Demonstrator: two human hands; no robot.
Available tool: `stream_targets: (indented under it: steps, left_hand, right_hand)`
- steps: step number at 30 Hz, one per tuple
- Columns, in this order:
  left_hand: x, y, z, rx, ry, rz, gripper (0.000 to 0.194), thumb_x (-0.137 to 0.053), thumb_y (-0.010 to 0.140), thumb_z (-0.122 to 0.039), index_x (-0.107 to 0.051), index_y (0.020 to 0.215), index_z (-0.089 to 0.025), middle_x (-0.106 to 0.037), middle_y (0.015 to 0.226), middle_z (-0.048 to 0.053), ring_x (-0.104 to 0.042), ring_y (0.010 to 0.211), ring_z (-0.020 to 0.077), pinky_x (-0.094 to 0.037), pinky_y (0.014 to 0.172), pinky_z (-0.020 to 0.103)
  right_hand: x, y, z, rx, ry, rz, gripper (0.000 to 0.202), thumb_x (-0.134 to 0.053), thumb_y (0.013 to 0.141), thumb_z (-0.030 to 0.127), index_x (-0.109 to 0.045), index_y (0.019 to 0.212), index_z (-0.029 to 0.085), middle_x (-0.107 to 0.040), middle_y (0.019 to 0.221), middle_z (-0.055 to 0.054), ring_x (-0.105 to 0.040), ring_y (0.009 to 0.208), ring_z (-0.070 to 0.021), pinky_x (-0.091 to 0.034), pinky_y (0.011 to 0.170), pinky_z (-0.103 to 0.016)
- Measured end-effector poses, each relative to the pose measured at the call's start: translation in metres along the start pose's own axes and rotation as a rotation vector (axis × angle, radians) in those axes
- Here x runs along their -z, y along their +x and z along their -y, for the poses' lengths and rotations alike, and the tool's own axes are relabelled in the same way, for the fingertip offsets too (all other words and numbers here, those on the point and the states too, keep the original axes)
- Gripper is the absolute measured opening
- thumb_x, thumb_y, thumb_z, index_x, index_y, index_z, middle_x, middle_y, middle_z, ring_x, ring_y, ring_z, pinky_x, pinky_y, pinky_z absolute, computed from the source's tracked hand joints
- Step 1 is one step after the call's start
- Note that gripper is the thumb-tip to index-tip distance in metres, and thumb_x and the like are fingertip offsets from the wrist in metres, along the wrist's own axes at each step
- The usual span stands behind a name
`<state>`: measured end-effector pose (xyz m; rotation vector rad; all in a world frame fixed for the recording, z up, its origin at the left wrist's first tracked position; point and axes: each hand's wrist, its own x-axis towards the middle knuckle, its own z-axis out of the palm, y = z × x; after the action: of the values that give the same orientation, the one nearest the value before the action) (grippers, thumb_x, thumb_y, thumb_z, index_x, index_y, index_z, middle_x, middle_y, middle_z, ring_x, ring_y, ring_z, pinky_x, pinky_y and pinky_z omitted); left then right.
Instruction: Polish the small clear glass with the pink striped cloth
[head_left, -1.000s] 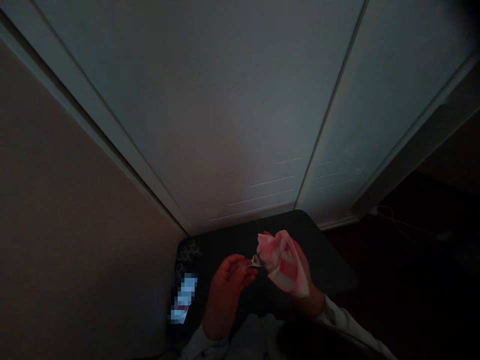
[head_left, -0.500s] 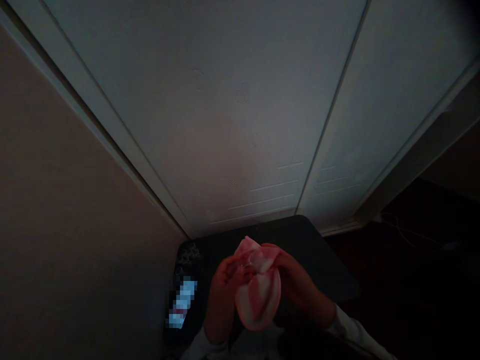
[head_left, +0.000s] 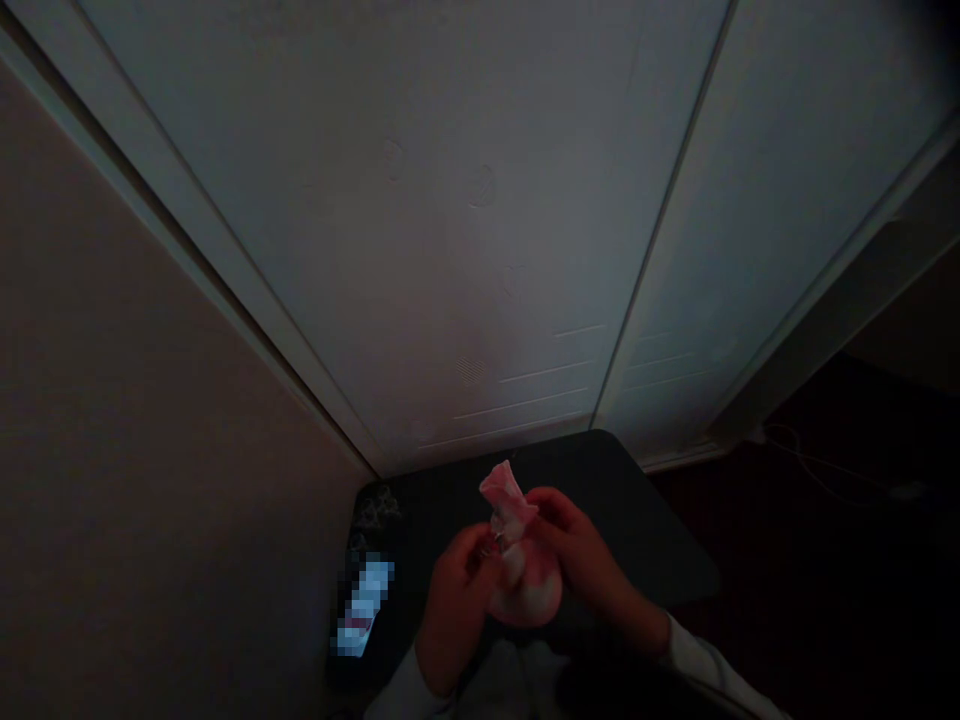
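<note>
Between my hands, above the dark table, is a pink-and-white pouch [head_left: 536,590] of soft material. Its rounded body hangs low and its gathered neck flares upward. My left hand [head_left: 459,590] is closed at the left side of the neck, fingertips pinched on what may be a thin string there. My right hand [head_left: 574,540] grips the neck from the right between thumb and fingers. Dim light hides the detail at the fingertips.
A dark table [head_left: 622,520] stands against white panelled doors [head_left: 450,260]. On its left side lie a lit, pixelated phone-like screen [head_left: 365,605] and a crumpled dark patterned item [head_left: 377,508]. A wall [head_left: 150,400] rises at left; a pale cable [head_left: 810,460] lies at right.
The pouch's neck has been drawn together and now stands upright above my fingers. Its body sits slightly higher and rounder. My left hand has shifted a little right and lower.
</note>
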<state>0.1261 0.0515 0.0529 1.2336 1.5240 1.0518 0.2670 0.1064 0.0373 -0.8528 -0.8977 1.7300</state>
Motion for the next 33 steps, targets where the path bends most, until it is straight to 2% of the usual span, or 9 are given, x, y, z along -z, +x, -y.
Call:
stream_targets:
  steps: [8,11,14,19,23,25,28,30,33]
  left_hand:
    - [-0.002,0.001,-0.002,-0.131,0.149,-0.044,0.024,-0.048,0.085,-0.03,-0.065,0.092,-0.016,-0.066,0.088,0.008,-0.061,0.081,0.021,-0.046,0.072,0.031]
    - [-0.003,0.003,0.001,-0.125,0.147,-0.057,0.024,-0.048,0.085,-0.031,-0.065,0.092,-0.017,-0.065,0.087,0.007,-0.061,0.079,0.0203,-0.046,0.07,0.03]
    - [-0.003,0.005,0.004,-0.091,0.125,-0.054,0.025,-0.047,0.085,-0.031,-0.065,0.096,-0.016,-0.066,0.09,0.008,-0.06,0.081,0.0202,-0.046,0.071,0.031]
    - [-0.003,0.008,0.007,-0.049,0.103,-0.073,0.027,-0.048,0.083,-0.033,-0.065,0.095,-0.015,-0.065,0.085,0.007,-0.059,0.074,0.019,-0.045,0.065,0.029]
    - [-0.002,0.01,0.006,-0.053,0.096,-0.08,0.027,-0.048,0.083,-0.034,-0.065,0.092,-0.015,-0.062,0.077,0.004,-0.055,0.066,0.0164,-0.043,0.06,0.026]
    - [-0.001,0.01,0.005,-0.038,0.09,-0.069,0.028,-0.048,0.083,-0.036,-0.065,0.091,-0.015,-0.06,0.072,0.002,-0.052,0.061,0.0151,-0.041,0.057,0.025]
    - [-0.001,0.011,0.004,-0.018,0.078,-0.059,0.028,-0.049,0.083,-0.036,-0.065,0.091,-0.015,-0.059,0.07,0.001,-0.052,0.061,0.0146,-0.041,0.057,0.025]
    - [-0.001,0.012,0.004,-0.017,0.075,-0.059,0.026,-0.05,0.083,-0.035,-0.065,0.091,-0.015,-0.06,0.072,0.001,-0.052,0.061,0.0146,-0.041,0.058,0.025]
    - [-0.001,0.013,0.004,-0.029,0.087,-0.074,0.025,-0.049,0.084,-0.036,-0.064,0.087,-0.016,-0.058,0.068,0.0,-0.052,0.059,0.0143,-0.041,0.056,0.025]
  right_hand:
    - [0.005,0.003,-0.013,0.16,-0.224,0.058,0.022,-0.071,0.069,0.036,-0.063,0.083,0.021,-0.064,0.079,-0.001,-0.06,0.073,-0.0179,-0.048,0.067,-0.03]
    - [0.012,0.005,-0.014,0.296,-0.417,0.045,0.014,-0.063,0.078,0.033,-0.067,0.086,0.023,-0.065,0.092,-0.005,-0.061,0.086,-0.0202,-0.048,0.077,-0.033]
    - [0.014,0.006,-0.011,0.473,-0.633,-0.003,0.014,-0.059,0.081,0.031,-0.071,0.086,0.025,-0.061,0.104,-0.007,-0.058,0.097,-0.0223,-0.048,0.082,-0.036]
    - [0.015,0.009,-0.004,0.619,-0.875,0.017,0.021,-0.05,0.087,0.026,-0.07,0.091,0.024,-0.063,0.088,-0.007,-0.061,0.08,-0.0187,-0.05,0.069,-0.031]
    - [0.025,0.018,-0.001,0.805,-1.126,-0.142,0.019,-0.052,0.085,0.024,-0.07,0.091,0.023,-0.065,0.096,-0.01,-0.057,0.091,-0.025,-0.044,0.078,-0.042]
    - [0.031,0.022,0.002,0.783,-1.183,-0.128,0.02,-0.05,0.085,0.024,-0.069,0.091,0.022,-0.065,0.097,-0.01,-0.056,0.091,-0.0258,-0.042,0.079,-0.043]
    - [0.034,0.026,0.007,0.555,-1.162,-0.042,0.022,-0.045,0.088,0.026,-0.067,0.088,0.02,-0.067,0.083,-0.008,-0.059,0.076,-0.0227,-0.043,0.069,-0.036]
    - [0.034,0.027,0.01,0.435,-1.145,-0.059,0.022,-0.045,0.088,0.028,-0.065,0.084,0.02,-0.065,0.076,-0.007,-0.058,0.071,-0.0225,-0.041,0.066,-0.035]
    - [0.031,0.026,0.015,0.39,-1.041,-0.036,0.018,-0.047,0.086,0.029,-0.063,0.082,0.021,-0.064,0.076,-0.006,-0.057,0.074,-0.0224,-0.04,0.068,-0.034]
